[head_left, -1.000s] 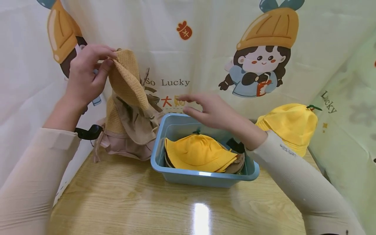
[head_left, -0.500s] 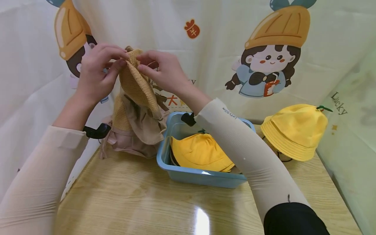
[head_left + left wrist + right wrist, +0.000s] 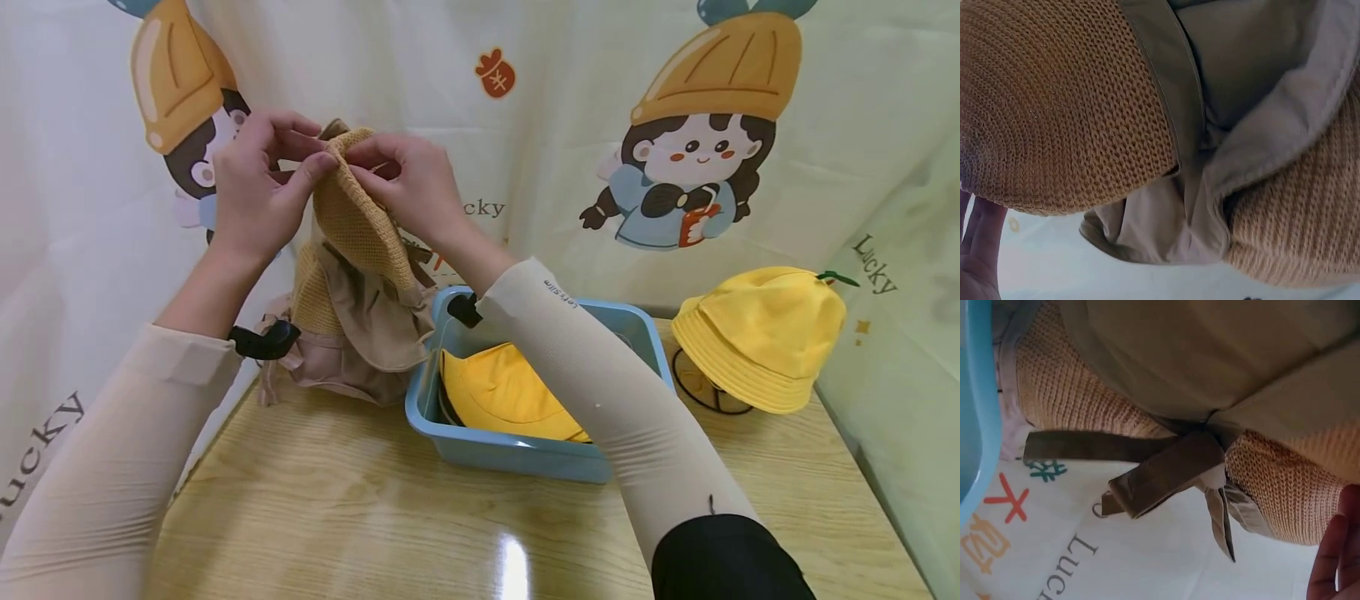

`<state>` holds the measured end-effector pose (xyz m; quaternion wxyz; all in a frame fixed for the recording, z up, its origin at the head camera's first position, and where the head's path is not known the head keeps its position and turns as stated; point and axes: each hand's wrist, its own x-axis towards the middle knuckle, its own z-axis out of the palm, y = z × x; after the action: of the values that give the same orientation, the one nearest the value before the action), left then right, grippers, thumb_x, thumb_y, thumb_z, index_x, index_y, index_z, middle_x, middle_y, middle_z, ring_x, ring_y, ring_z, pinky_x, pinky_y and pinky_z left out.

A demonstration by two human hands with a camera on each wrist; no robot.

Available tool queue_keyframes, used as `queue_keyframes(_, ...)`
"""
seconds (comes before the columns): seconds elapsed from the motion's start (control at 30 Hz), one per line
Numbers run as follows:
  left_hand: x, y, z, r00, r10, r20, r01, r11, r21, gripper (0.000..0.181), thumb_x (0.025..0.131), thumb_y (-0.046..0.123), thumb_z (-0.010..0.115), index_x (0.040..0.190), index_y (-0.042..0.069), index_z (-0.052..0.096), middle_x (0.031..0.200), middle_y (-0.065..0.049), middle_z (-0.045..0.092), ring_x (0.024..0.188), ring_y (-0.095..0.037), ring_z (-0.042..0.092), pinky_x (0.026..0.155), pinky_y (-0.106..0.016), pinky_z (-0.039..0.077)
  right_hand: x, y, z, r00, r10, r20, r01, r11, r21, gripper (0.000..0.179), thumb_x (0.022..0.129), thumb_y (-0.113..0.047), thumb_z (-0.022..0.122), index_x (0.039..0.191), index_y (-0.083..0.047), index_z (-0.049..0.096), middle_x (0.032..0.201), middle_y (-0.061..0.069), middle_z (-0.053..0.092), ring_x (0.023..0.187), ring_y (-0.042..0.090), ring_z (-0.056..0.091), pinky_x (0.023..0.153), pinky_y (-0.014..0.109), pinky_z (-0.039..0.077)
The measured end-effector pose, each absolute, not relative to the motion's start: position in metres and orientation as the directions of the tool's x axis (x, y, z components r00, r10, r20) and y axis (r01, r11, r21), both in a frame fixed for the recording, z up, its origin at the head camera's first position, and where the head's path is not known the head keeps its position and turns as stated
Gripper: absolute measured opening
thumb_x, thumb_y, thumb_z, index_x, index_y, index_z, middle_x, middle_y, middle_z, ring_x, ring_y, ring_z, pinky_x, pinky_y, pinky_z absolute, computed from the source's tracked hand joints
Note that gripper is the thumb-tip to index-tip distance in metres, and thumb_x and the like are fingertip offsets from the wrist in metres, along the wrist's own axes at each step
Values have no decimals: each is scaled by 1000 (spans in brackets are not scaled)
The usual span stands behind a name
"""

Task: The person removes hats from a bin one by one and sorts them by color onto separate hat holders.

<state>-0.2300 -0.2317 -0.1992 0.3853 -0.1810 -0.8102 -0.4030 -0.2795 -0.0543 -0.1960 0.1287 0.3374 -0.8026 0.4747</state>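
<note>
Tan knitted hat (image 3: 360, 225) hanging aslant

Left hand (image 3: 262, 185) and right hand (image 3: 416, 182), both curled, are pinching its upper end; its long axis is slanting down toward the blue bin (image 3: 517, 457), above the worktop's (image 3: 337, 508) back-left corner.

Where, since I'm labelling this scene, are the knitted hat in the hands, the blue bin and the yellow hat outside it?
Knitted hat (image 3: 356, 225): head view, on its knitted surface.
Blue bin (image 3: 517, 459): head view, on its front wall.
Yellow hat (image 3: 765, 332): head view, on its crown.

Light wood-grain tabletop (image 3: 337, 500): pale-blue rectangular plastic bin (image 3: 517, 460) at centre; round black wire stand (image 3: 717, 405), right; dusty-pink fabric hat (image 3: 348, 373), left, contact unclear.
</note>
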Motion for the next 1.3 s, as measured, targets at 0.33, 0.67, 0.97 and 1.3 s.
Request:
queue_keyframes(0.33, -228, -230, -201, -668, -33, 743, 632, 502, 590, 33, 90, 11, 73, 122, 9, 64, 94, 5, 72, 87, -7, 69, 75, -13, 54, -276, -59, -195, -710, -375, 596, -704, 397, -589, 16, 96, -23, 68, 105, -14, 77, 97, -6, 76, 82, 0, 66, 77, 11, 47)
queue_keyframes(0.67, -231, -250, -209, -657, 107, 746, 622, 636, 457, 31, 90, 7, 73, 120, 3, 67, 108, -3, 68, 95, 2, 63, 83, -13, 52, -279, -52, -193, -705, -373, 602, -707, 435, -558, 9, 96, -18, 60, 98, -14, 68, 89, -5, 68, 80, 4, 58, 75, 15, 44)
queue_keyframes(0.97, -236, -251, -203, -493, 205, 845, 624, 761, 179, 18, 98, 10, 62, 99, -7, 67, 90, -18, 64, 82, -15, 56, 76, -10, 41, -286, -45, -189, -659, -426, 620, -745, 481, -462, 9, 97, -15, 54, 99, -12, 63, 86, -4, 61, 77, 5, 54, 71, 17, 42)
queue_keyframes(1.3, -231, -257, -193, -492, 297, 818, 578, 815, 51, 22, 103, 13, 53, 103, -8, 58, 95, -23, 57, 86, -36, 51, 75, -46, 38, -294, -37, -175, -472, -654, 591, -765, 637, 93, 21, 90, -10, 44, 105, -6, 58, 92, 2, 51, 80, 16, 46, 68, 27, 43)
